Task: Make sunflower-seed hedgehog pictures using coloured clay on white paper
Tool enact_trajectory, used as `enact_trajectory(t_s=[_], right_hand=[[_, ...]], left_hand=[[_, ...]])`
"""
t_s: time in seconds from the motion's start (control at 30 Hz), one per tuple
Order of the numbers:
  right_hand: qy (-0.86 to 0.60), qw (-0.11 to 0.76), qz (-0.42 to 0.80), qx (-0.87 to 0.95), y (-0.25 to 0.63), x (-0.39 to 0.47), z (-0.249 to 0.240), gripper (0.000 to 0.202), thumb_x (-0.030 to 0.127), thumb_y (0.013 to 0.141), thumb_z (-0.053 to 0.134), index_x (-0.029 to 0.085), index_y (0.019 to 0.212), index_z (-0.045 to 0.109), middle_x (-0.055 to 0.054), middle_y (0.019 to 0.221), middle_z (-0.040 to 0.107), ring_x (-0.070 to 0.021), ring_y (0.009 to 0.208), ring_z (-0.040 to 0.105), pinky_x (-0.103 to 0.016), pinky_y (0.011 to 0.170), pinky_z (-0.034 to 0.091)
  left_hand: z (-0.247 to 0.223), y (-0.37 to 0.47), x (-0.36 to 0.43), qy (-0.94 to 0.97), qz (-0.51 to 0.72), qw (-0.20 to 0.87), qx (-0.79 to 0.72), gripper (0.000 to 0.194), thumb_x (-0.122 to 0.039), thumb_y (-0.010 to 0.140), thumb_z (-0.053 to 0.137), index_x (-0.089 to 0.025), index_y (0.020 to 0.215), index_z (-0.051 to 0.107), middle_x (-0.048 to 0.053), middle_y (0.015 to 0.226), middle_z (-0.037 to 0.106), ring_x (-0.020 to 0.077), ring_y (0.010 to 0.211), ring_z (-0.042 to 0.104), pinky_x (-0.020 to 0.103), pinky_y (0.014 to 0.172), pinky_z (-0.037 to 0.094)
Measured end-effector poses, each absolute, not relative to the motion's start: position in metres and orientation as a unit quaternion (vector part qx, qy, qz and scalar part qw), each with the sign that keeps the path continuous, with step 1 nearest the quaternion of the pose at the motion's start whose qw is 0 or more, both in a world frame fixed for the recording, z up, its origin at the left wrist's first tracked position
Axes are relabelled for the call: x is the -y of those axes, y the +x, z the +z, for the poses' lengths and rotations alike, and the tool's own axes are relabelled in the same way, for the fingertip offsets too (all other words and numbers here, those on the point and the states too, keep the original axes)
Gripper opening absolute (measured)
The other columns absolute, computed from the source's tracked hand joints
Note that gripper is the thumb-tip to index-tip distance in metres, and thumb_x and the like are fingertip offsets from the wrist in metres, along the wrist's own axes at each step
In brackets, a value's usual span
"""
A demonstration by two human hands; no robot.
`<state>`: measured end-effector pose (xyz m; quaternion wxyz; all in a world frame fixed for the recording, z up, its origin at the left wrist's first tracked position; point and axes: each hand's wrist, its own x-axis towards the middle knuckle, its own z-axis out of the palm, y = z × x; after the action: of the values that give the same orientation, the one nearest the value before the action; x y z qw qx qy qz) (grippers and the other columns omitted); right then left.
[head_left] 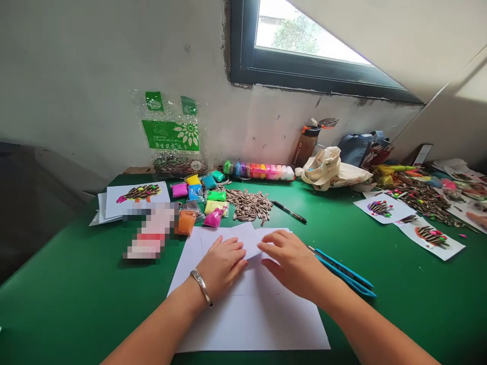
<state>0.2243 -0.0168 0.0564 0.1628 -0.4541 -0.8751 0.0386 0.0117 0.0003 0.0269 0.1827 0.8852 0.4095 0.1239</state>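
A large white sheet (pixel 251 324) lies on the green table, with thin lines drawn on it. On its upper part rests a smaller white paper (pixel 249 243), turned at an angle. My left hand (pixel 222 263), with a silver bangle at the wrist, lies flat on the papers, fingers slightly spread, over the small paper's left edge. My right hand (pixel 287 258) is beside the small paper's right edge, fingers apart and curved, holding nothing visible. Blue tweezers and a dark tool (pixel 344 271) lie right of the sheet.
Sunflower seeds (pixel 251 205), a black pen (pixel 289 211) and bagged coloured clay (pixel 195 192) lie beyond the sheet. Seed pictures (pixel 139 195) are at the left, more (pixel 431 238) at the right. A bottle (pixel 305 144) and cloth bag (pixel 331 170) stand by the wall. Another person's hand (pixel 477 220) shows far right.
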Motion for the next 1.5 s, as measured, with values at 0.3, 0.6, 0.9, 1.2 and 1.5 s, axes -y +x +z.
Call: enact_trajectory(t_s=[0.3,0.6,0.9,1.2,1.5], right_hand=[[-0.391,0.148,0.161,0.894,0.201,-0.003,0.039,0.009,0.017,0.086,0.056,0.02,0.087,0.064,-0.003,0.082,0.064,-0.0151,0.082,0.057,-0.025,0.071,0.043],[-0.364,0.2,0.216,0.884,0.218,-0.009,0.027,0.021,0.011,0.085,0.053,0.023,0.09,0.07,-0.002,0.095,0.067,-0.0141,0.091,0.059,-0.025,0.08,0.047],[-0.39,0.281,0.177,0.859,0.209,-0.012,0.031,0.019,0.012,0.087,0.048,0.02,0.082,0.065,-0.005,0.09,0.065,-0.0174,0.09,0.057,-0.031,0.079,0.048],[-0.47,0.484,0.199,0.71,0.212,-0.002,0.047,0.014,0.027,0.091,0.044,0.02,0.088,0.056,-0.003,0.078,0.058,-0.0139,0.069,0.052,-0.025,0.064,0.043],[-0.571,0.381,0.325,0.651,0.21,-0.019,0.027,0.023,0.036,0.087,0.047,0.02,0.072,0.054,0.004,0.061,0.047,-0.0107,0.057,0.04,-0.021,0.05,0.028]], left_hand=[[0.034,0.009,-0.001,0.875,0.113,0.221,-0.416,0.023,-0.02,0.09,0.043,-0.025,0.103,0.061,0.004,0.113,0.063,0.023,0.12,0.046,0.053,0.107,0.022],[0.033,0.007,-0.002,0.883,0.113,0.189,-0.414,0.017,-0.027,0.089,0.05,-0.023,0.099,0.062,0.005,0.115,0.062,0.0229,0.114,0.051,0.049,0.107,0.027],[0.031,0.006,0.004,0.877,0.198,0.101,-0.427,0.027,-0.021,0.094,0.036,-0.019,0.089,0.063,0.007,0.094,0.069,0.0199,0.089,0.064,0.036,0.084,0.05],[0.062,-0.008,0.007,0.779,0.389,0.165,-0.463,0.017,-0.027,0.089,0.052,-0.02,0.086,0.067,0.0,0.086,0.071,0.0141,0.079,0.065,0.022,0.073,0.05],[0.059,-0.015,-0.001,0.745,0.427,-0.024,-0.512,0.019,-0.025,0.086,0.055,-0.016,0.099,0.067,0.007,0.098,0.071,0.0213,0.094,0.064,0.031,0.085,0.049]])
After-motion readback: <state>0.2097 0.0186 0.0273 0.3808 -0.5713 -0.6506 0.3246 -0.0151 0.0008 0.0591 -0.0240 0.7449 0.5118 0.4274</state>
